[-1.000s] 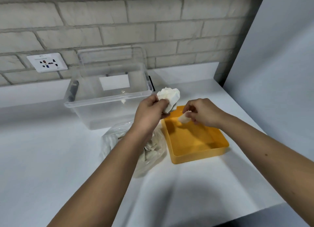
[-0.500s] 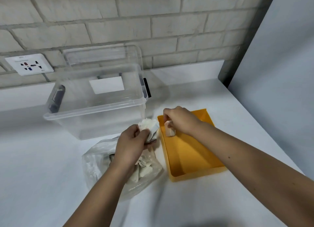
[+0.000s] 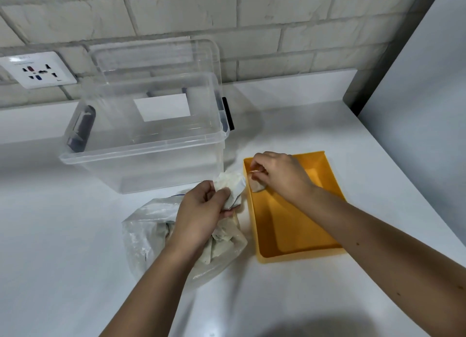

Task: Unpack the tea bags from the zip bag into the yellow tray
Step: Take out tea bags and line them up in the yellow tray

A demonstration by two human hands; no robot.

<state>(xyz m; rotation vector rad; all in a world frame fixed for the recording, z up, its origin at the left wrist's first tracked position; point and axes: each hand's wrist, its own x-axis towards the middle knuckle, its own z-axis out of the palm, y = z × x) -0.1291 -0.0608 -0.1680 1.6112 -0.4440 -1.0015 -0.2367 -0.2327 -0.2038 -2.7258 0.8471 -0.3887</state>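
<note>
Placing step in hand, by the look of it. Right hand (image 3: pixel 280 175), fingers curled, pinching one small pale tea bag (image 3: pixel 257 185) low over the eleven o'clock corner of the shallow yellow plastic tray (image 3: pixel 290 225), nothing lying in it yet. Left hand (image 3: pixel 201 215), at nine o'clock of the tray, gripping a wad of pale tea bags (image 3: pixel 232 188) above the crumpled clear zip bag (image 3: pixel 146 225), more bags inside. Next: release into the tray, then pick another off the wad. Clear plastic storage box (image 3: pixel 141 165) at ten o'clock, near the tray's corner but apart; white wall socket (image 3: pixel 37 70) farther off. Nothing blocking the drop.
</note>
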